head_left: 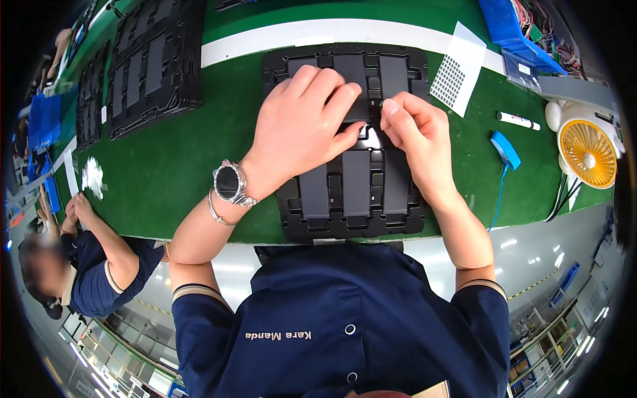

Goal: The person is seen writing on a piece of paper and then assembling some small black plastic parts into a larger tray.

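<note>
A black moulded tray [285,219] lies in front of me, with flat dark-grey rectangular pieces [356,182] set in its slots in two rows. My left hand [308,116] hovers over the upper row, its fingers bent and the thumb apart from the forefinger; nothing shows between them. Beside it, my right hand [419,132] is closed in a pinch over the tray's right part. Whatever the pinch holds is too small or hidden to make out. Near the left thumb a small shiny white patch [369,138] shows on the tray.
Stacked black trays [156,73] stand at the far left. To the right lie a sheet of small dark stickers [458,69], a white marker [518,121], a blue corded tool [505,150] and a yellow-and-white fan [588,154]. A blue bin [511,33] holds wires. A co-worker [99,272] sits left.
</note>
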`<move>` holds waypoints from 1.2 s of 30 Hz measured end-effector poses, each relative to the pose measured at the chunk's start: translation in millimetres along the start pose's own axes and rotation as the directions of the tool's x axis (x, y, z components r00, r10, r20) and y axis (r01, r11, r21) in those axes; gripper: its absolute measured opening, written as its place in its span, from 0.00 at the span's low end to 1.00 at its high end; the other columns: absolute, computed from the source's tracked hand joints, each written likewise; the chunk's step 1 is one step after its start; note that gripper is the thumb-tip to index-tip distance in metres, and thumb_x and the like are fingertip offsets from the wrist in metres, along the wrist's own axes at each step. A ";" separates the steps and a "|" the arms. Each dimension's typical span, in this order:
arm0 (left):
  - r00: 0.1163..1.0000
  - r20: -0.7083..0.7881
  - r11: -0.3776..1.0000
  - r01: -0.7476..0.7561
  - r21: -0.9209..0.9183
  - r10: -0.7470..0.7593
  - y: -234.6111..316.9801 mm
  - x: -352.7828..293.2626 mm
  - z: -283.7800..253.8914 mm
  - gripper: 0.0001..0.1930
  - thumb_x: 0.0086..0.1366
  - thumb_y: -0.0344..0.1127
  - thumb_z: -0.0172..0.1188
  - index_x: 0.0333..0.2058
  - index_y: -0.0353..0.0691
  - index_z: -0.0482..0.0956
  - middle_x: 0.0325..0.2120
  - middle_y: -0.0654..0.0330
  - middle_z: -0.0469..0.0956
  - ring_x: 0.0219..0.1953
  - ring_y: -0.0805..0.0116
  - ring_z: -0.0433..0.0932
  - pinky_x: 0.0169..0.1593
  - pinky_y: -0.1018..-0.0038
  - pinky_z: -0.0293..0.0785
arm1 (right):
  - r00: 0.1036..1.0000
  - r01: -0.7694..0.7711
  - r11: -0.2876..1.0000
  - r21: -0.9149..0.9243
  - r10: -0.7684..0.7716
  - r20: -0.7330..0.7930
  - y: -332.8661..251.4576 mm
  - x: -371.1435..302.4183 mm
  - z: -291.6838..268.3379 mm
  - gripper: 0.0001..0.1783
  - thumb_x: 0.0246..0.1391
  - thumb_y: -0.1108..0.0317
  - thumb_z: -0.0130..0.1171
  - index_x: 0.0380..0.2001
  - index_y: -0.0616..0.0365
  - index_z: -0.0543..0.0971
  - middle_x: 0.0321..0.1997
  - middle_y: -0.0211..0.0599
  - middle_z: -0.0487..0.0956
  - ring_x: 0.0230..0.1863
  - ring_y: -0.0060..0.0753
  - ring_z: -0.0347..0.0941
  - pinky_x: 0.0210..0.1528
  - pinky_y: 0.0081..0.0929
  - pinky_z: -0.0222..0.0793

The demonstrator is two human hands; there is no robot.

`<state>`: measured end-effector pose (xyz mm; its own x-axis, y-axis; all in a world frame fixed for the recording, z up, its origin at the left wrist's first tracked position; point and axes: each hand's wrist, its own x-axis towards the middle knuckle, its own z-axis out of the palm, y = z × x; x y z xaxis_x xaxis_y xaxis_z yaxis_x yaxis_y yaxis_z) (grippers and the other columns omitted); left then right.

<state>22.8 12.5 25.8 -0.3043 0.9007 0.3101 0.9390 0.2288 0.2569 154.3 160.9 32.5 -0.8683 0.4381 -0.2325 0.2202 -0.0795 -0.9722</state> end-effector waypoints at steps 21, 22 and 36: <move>0.754 0.567 -0.235 0.516 -0.824 -0.331 25.7 -36.5 -20.5 0.13 0.66 0.31 0.58 0.47 0.33 0.76 0.37 0.55 0.82 0.39 0.70 0.80 0.38 0.79 0.74 | 0.967 0.250 0.921 -0.300 -0.220 0.130 -14.7 -19.6 3.8 0.07 0.55 0.71 0.59 0.26 0.64 0.78 0.16 0.30 0.69 0.17 0.18 0.59 0.20 0.22 0.54; 0.764 0.547 -0.202 0.509 -0.837 -0.342 25.5 -36.8 -20.5 0.13 0.66 0.31 0.59 0.46 0.33 0.76 0.37 0.56 0.81 0.38 0.72 0.80 0.38 0.79 0.74 | 0.966 0.247 0.920 -0.303 -0.212 0.145 -14.2 -19.4 4.3 0.07 0.55 0.71 0.59 0.26 0.64 0.78 0.17 0.30 0.70 0.17 0.18 0.60 0.20 0.22 0.55; 0.768 0.524 -0.164 0.501 -0.850 -0.368 33.0 -40.2 -22.9 0.13 0.65 0.31 0.59 0.46 0.34 0.75 0.31 0.64 0.77 0.33 0.78 0.75 0.38 0.80 0.71 | 0.977 0.149 0.953 -0.263 -0.101 0.188 -9.6 -19.2 9.4 0.07 0.56 0.70 0.59 0.28 0.64 0.79 0.17 0.28 0.71 0.19 0.14 0.61 0.21 0.20 0.56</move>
<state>62.3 -24.6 42.8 -0.4951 0.8014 -0.3355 -0.4429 0.0995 0.8911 164.7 144.9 46.0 -0.9542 0.2676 -0.1340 0.1972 0.2253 -0.9541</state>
